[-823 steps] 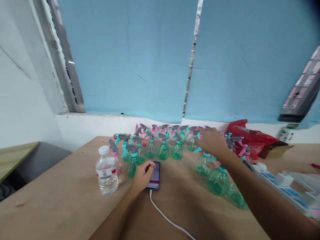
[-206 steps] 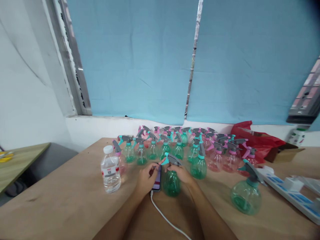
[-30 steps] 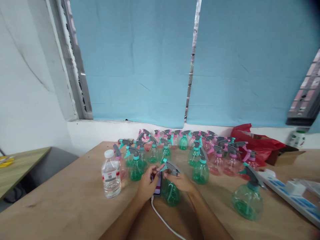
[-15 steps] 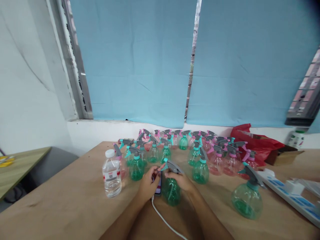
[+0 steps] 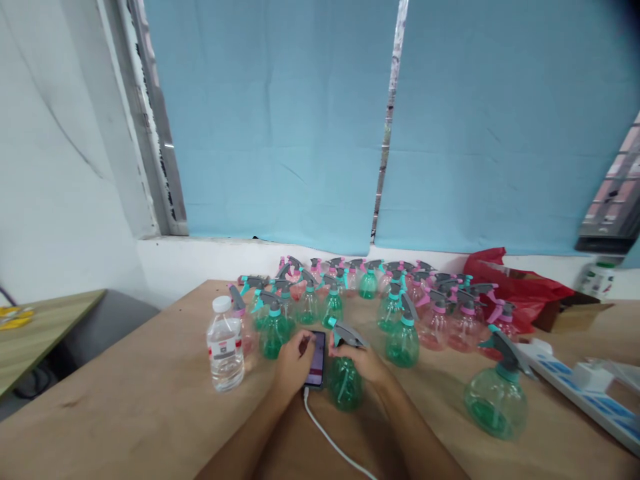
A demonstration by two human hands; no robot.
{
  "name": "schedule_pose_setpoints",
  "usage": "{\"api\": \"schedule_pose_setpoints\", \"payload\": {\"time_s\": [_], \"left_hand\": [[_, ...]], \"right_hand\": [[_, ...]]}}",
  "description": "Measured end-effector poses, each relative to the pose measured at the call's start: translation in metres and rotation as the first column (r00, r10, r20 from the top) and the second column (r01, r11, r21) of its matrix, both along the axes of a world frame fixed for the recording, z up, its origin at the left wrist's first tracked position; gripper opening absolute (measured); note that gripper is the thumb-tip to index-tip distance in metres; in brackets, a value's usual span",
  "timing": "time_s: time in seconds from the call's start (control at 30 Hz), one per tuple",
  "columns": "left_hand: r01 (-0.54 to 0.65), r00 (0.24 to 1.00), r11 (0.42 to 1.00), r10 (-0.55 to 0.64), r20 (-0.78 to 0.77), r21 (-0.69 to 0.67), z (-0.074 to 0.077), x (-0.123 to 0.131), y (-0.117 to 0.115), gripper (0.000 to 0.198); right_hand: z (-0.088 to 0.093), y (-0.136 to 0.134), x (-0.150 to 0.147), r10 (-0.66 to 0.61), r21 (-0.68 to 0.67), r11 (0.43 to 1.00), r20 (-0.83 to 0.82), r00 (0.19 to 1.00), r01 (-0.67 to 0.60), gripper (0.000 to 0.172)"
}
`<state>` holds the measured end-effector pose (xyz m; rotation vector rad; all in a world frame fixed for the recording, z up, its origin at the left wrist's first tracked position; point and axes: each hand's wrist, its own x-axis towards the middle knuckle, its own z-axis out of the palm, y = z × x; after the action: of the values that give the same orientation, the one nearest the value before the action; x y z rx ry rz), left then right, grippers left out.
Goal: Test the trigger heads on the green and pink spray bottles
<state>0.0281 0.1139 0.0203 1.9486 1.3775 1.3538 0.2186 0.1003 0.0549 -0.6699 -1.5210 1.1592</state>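
Observation:
My right hand (image 5: 357,357) is wrapped round the neck of a green spray bottle (image 5: 345,387), under its grey trigger head. The bottle stands upright on the wooden table, its turquoise nozzle pointing left. My left hand (image 5: 295,360) is just left of it, fingers curled together over the left edge of a phone (image 5: 317,363). What those fingers hold, if anything, is hidden. The phone lies with its screen lit and a white cable (image 5: 325,433) plugged into its lower end.
Several green and pink spray bottles (image 5: 333,310) crowd the back of the table (image 5: 125,393). A water bottle (image 5: 226,353) stands at left. At right are another spray bottle (image 5: 495,400), a power strip (image 5: 575,387), a red plastic bag (image 5: 525,287) and a cardboard box (image 5: 575,312).
My left hand has drawn back left from the bottle's nozzle, uncovering more of the phone screen. My right hand keeps its hold on the spray bottle.

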Motion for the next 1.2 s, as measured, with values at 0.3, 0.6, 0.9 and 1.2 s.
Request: {"api": "schedule_pose_setpoints", "payload": {"time_s": [0.3, 0.6, 0.9, 1.2], "left_hand": [[-0.044, 0.999, 0.999, 0.044, -0.031, 0.012, 0.0015, -0.0009, -0.0007, 0.027], [-0.033, 0.996, 0.999, 0.034, -0.084, 0.012, 0.0025, 0.0001, -0.0028, 0.026], [-0.028, 0.996, 0.999, 0.030, -0.090, 0.020, -0.0008, -0.0008, -0.0013, 0.027], [-0.015, 0.995, 0.999, 0.019, -0.098, 0.041, -0.0020, -0.0006, -0.0014, 0.024]], "right_hand": [[-0.0063, 0.0047, 0.0008, -0.022, -0.009, 1.000, 0.035, 0.999, 0.022, 0.030], [-0.0041, 0.0012, -0.0013, -0.023, -0.004, 1.000, -0.009, 1.000, 0.023, 0.011], [-0.0071, 0.0048, -0.0003, -0.065, 0.033, 0.997, -0.019, 0.998, 0.065, 0.018], [-0.0079, 0.0055, 0.0009, -0.070, 0.023, 0.997, -0.008, 0.998, 0.070, 0.019]]}}
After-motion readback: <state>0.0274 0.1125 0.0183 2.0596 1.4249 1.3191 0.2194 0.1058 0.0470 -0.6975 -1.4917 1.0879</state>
